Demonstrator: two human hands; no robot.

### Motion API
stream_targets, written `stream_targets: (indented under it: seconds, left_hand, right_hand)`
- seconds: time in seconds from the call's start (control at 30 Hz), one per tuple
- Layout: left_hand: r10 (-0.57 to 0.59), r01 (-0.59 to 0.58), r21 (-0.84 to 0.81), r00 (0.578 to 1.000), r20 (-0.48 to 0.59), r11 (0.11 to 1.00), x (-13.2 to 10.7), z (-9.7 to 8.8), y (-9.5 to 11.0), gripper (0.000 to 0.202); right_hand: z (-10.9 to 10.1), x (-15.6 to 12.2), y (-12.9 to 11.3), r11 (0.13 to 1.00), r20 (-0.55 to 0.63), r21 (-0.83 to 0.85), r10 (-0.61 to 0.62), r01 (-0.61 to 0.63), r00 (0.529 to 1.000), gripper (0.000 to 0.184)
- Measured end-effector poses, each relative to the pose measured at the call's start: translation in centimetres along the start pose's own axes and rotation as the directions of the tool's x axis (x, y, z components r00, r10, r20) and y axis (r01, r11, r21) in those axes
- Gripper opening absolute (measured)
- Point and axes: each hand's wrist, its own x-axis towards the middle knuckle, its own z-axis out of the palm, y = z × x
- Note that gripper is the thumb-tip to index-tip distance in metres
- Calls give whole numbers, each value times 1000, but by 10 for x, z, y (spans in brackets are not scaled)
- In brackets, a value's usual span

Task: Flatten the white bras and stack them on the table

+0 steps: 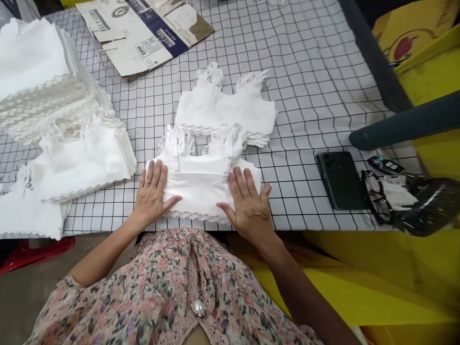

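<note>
Head view: your left hand (153,191) and right hand (247,203) both lie flat on the near stack (201,184) of white garments at the table (309,72) edge just in front of you. Neither hand grips anything: the fingers are stretched out and a little apart, palms down on the cloth, thumbs pointing inward toward each other.

The step looks like pressing and squaring the stack. To do it well, I'd bear down evenly with both palms and watch the scalloped hem at the near edge, so the layers line up rather than fan out. The straps bunch at the far side of the stack, beyond your fingertips, so nothing holds them flat.

The stack sits between and under your hands: the left covers its left end, the right its right end, and the middle is bare. A second stack (226,112) lies just beyond, touching or overlapping the straps. More piles (82,163) lie to the left, cardboard (143,33) lies far back, and a phone (339,179) and glasses (375,196) sit well apart on the right.
</note>
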Motion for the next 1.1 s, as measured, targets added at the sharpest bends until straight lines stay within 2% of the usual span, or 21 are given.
stream_targets:
  seconds: [0.07,0.17,0.27,0.33,0.4,0.47,0.57,0.67,0.8,0.87,1.0,1.03,1.1]
  left_hand:
    - [-21,21,-14,1000,-4,1000,-1,-4,-5,101]
    - [-91,84,-130,994,-52,988,18,-26,-14,70]
    - [-182,118,-339,970,-163,933,71,-55,-26,48]
    - [-240,128,-463,951,-192,877,122,-65,-34,45]
    - [-314,179,-579,939,-140,795,174,-64,-41,39]
    - [-406,278,-663,913,-43,695,218,-53,-48,32]
    - [-527,409,-695,848,51,591,261,-31,-56,21]
    - [-577,451,-695,815,64,560,278,-14,-61,17]
    - [-590,451,-688,806,42,568,286,-3,-66,18]
    - [-581,435,-684,814,21,585,290,-1,-66,19]
    - [-532,417,-627,847,5,658,300,0,-59,15]
    - [-520,422,-589,854,4,689,302,0,-57,13]
    - [-497,434,-480,868,-5,762,306,0,-51,18]
  right_hand:
    - [-3,1,8,998,-23,62,-7,9,1000,79]
    - [-19,21,39,977,-199,213,67,-24,978,57]
    - [-33,73,89,944,-385,304,247,-131,889,36]
    - [-35,121,127,919,-403,333,343,-214,848,26]
    - [-28,168,159,891,-369,334,425,-309,827,15]
    - [-17,208,182,855,-341,326,504,-403,793,8]
    - [3,243,198,815,-326,341,569,-468,754,13]
    - [15,253,199,813,-330,343,573,-471,750,11]
    - [14,248,195,884,-406,276,462,-376,788,7]
    - [8,243,197,876,-453,310,478,-370,753,5]
    - [-4,231,209,753,-453,439,657,-490,603,1]
    - [-6,228,211,727,-424,454,685,-515,592,4]
    - [-9,222,213,688,-336,458,720,-562,608,11]
